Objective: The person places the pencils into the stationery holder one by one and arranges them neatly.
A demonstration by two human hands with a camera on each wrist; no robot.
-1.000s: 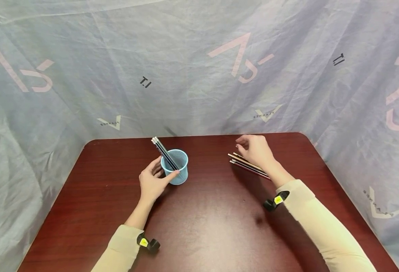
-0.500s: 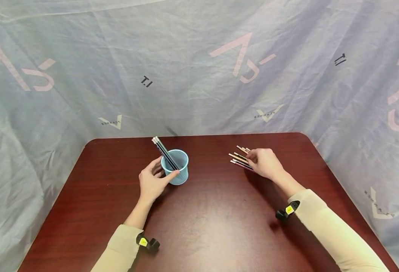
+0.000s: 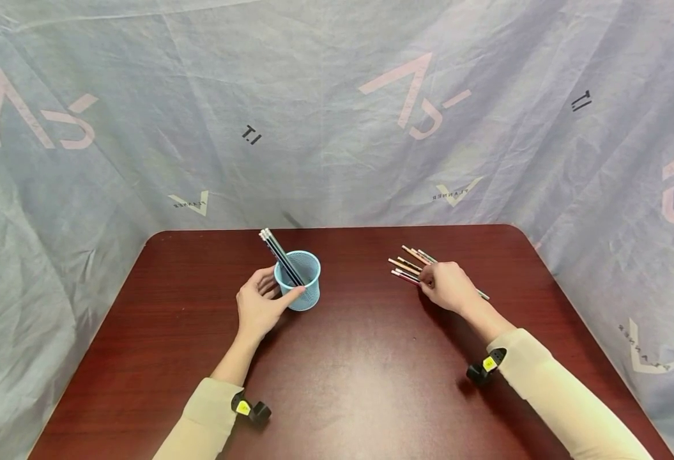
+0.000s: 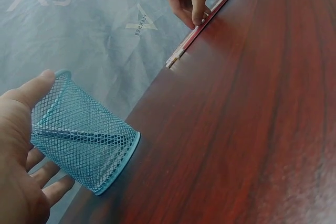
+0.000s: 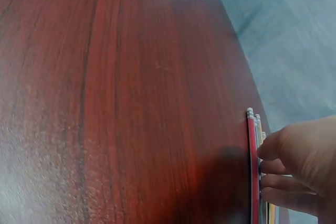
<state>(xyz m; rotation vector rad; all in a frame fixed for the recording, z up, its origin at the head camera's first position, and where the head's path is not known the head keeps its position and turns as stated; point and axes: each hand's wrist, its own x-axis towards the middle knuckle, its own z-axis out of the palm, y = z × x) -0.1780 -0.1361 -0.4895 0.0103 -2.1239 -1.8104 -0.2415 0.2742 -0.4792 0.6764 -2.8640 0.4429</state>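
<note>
My left hand (image 3: pixel 259 305) grips a light blue mesh pencil cup (image 3: pixel 309 299), its thumb at the rim and its fingers round the far side. Several dark pencils (image 3: pixel 279 257) with white ends lean in the cup toward the left. In the left wrist view the mesh cup (image 4: pixel 86 135) is tilted. On the right of the table my right hand (image 3: pixel 450 287) reaches down with bent fingers onto a loose spread of pencils (image 3: pixel 405 262). In the right wrist view its fingertips touch the pencils beside a red pencil (image 5: pixel 254 166); whether they pinch one is hidden.
The dark red wooden table (image 3: pixel 348 358) has its far edge close to a grey hanging cloth (image 3: pixel 314 115) with printed letters. Cloth also hangs along both sides. A small black camera (image 3: pixel 259 414) is strapped to each wrist.
My right hand has drawn back toward me and lowered onto the pencils, shifting slightly over the last half second. My left hand and the cup have stayed in place.
</note>
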